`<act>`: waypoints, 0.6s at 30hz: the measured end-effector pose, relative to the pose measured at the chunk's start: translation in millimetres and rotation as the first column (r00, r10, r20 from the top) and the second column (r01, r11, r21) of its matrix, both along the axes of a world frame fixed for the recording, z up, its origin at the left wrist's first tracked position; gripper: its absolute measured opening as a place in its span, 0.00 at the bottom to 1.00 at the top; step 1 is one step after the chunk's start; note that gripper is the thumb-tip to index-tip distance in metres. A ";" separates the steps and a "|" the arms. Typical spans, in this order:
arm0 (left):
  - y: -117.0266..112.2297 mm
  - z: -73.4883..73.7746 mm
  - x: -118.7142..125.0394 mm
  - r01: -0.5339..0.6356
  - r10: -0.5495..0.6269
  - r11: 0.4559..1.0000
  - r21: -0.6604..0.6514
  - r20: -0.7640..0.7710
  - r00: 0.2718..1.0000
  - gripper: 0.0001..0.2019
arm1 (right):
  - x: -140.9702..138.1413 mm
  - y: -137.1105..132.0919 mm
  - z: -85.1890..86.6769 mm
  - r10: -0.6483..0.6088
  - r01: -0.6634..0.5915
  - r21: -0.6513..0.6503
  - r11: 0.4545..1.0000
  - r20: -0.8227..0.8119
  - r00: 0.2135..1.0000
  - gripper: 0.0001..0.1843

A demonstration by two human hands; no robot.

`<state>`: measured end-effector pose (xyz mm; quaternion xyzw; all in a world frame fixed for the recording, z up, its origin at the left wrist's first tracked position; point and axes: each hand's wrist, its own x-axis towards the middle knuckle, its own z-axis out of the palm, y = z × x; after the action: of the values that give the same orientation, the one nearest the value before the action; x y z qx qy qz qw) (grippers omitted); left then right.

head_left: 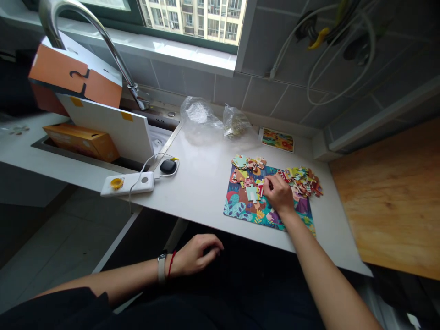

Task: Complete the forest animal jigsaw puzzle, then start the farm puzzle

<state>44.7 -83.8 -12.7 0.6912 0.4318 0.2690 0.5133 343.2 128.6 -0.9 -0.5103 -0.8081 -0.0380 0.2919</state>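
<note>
A jigsaw puzzle point(256, 201) is laid on a white countertop point(202, 192), right of centre in the frame. It is seen as a roughly square, brightly coloured sheet, with teal, blue, pink and yellow leaf shapes along the lower left and a brown area towards the middle; whether this is joined pieces or a printed base cannot be told. Loose puzzle pieces point(302, 181) are heaped at its upper right corner, a smaller group of pieces point(248, 162) lies along its upper edge, and further pieces are scattered over its middle.

The right hand point(280, 195) is placed over the sheet, with the thumb and forefinger brought narrowly together among the pieces; whether a piece is gripped cannot be told. The left hand point(195, 254) is held beyond the front edge of the countertop at lower centre, loosely curled, with nothing seen in it. A wristband point(161, 268) and a red string point(171, 263) are worn on its wrist.

A small picture card point(277, 140) lies above the puzzle near the tiled wall, and two clear plastic bags point(201, 117) are seen to its left. A white power strip point(127, 184) lies at centre left, beside a sink point(161, 133) with a curved faucet point(92, 41) at upper left.
</note>
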 end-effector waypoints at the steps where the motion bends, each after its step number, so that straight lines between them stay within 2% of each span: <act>1: -1.9 -11.4 -2.6 -0.047 0.047 0.999 -0.016 -0.013 0.999 0.12 | 0.2 -0.3 0.0 -0.018 0.018 0.012 1.000 0.006 1.000 0.13; 3: -7.4 -38.3 -11.0 -0.189 0.185 0.980 -0.067 -0.054 0.981 0.13 | 0.9 -0.8 0.1 -0.044 0.044 0.034 0.998 0.017 0.999 0.14; 4: -10.7 -52.7 -17.1 -0.287 0.277 0.953 -0.102 -0.105 0.955 0.13 | 1.4 -1.0 0.0 -0.052 0.052 0.041 0.998 0.019 0.998 0.14; 7: -22.4 -93.4 -42.4 -0.515 0.486 0.848 -0.125 -0.202 0.850 0.14 | 3.2 -0.1 -0.8 -0.091 0.091 0.059 0.994 -0.003 0.996 0.15; 10: -41.9 -121.2 -71.2 -0.663 0.616 0.734 -0.147 -0.267 0.741 0.16 | 2.9 3.0 2.1 -0.145 0.150 0.080 0.985 -0.059 0.988 0.16; 14: -78.5 -134.7 -88.1 -0.782 0.720 0.603 -0.158 -0.314 0.619 0.18 | -1.6 -0.9 20.4 -0.106 0.107 0.062 0.992 -0.012 0.994 0.18; 16: -89.5 -135.4 -84.2 -0.831 0.760 0.539 -0.137 -0.345 0.550 0.19 | -0.9 -12.3 32.7 -0.011 0.012 -0.011 1.000 0.078 0.997 0.17; 18: -89.9 -135.2 -77.2 -0.873 0.797 0.480 -0.086 -0.373 0.475 0.20 | 3.9 -30.9 42.1 0.131 -0.126 -0.054 0.991 0.101 0.986 0.15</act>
<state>-32.5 -173.7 -147.9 0.3438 0.8154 0.3248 0.3338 347.1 97.6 41.2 -0.4613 -0.8540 -0.0265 0.2389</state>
